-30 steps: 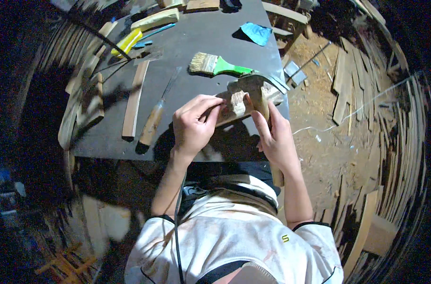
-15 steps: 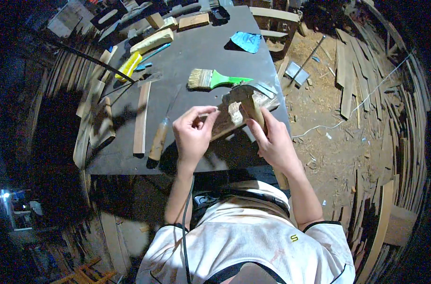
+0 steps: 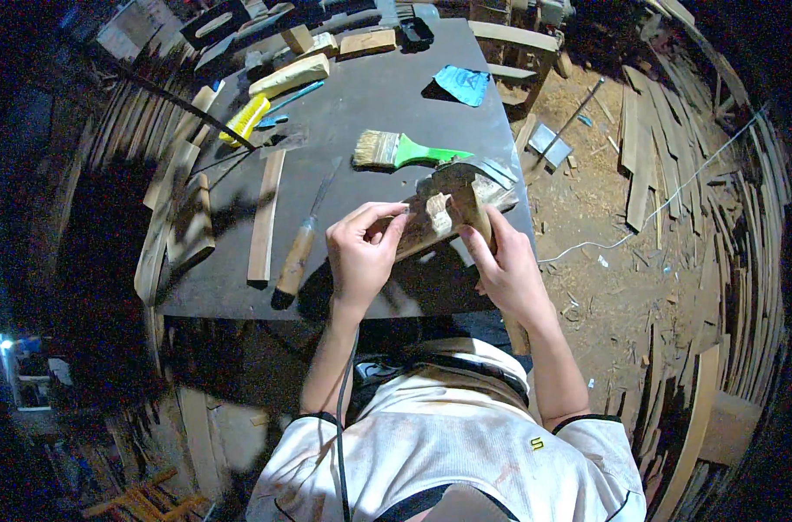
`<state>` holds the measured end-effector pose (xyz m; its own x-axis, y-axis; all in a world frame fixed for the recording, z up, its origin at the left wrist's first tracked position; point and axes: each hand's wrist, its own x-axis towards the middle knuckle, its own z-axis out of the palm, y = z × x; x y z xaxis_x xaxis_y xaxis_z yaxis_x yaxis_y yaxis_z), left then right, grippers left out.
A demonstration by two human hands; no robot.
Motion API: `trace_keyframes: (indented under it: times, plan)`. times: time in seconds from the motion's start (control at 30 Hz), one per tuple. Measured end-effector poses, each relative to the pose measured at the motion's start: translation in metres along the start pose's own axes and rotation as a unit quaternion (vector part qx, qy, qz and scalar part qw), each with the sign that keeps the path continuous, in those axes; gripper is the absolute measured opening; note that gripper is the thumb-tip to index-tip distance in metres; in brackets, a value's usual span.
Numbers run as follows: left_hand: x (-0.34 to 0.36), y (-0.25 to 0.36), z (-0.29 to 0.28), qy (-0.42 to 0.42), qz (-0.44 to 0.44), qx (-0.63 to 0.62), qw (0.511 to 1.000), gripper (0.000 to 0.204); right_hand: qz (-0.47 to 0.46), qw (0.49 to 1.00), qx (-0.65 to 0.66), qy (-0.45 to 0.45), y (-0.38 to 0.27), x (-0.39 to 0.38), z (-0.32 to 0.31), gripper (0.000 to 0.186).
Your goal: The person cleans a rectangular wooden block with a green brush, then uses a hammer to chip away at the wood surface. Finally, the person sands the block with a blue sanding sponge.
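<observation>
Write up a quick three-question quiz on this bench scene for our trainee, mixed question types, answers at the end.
1. True or false: the green-handled brush lies with its bristles toward the person's left.
2. Multiple choice: what lies between the pale wooden strip and the person's left grip?
A) a blue packet
B) a thin-bladed tool
C) a yellow brush
3. Fill in the blank: the wooden handle is held in the person's ____ grip.

Key:
1. True.
2. B, the thin-bladed tool.
3. Right: the right grip is closed around the handle.
</observation>
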<state>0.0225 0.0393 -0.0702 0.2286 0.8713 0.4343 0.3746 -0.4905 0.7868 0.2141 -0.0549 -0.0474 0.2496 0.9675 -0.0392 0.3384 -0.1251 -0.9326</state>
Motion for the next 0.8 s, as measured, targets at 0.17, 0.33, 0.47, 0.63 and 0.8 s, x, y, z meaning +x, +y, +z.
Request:
trace_keyframes:
  times: [0.17, 0.33, 0.47, 0.63, 0.8]
  plan:
    - [0.0, 0.002, -0.001, -0.021, -0.012, 0.015, 1.0, 0.013, -0.024, 1.0, -0.005, 0.012, 0.005, 0.001, 0.003, 0.025]
    - [-0.003, -0.009, 0.0, 0.002, 0.063, 0.033, 0.997, 0.013, -0.048, 0.998, -0.024, -0.016, -0.016, -0.009, -0.016, 0.021]
    - [-0.001, 0.004, -0.001, -0.01, 0.049, 0.027, 0.998, 0.018, -0.126, 0.992, -0.007, -0.009, -0.015, -0.012, -0.02, 0.022]
    - [-0.001, -0.001, -0.003, -0.015, 0.068, 0.006, 0.998, 0.028, -0.1, 0.981, -0.148, -0.08, -0.026, -0.006, -0.026, 0.025]
    - [-0.002, 0.005, -0.001, -0.013, 0.025, -0.003, 1.0, 0.036, -0.186, 0.973, -0.139, -0.012, -0.021, -0.008, -0.024, 0.026]
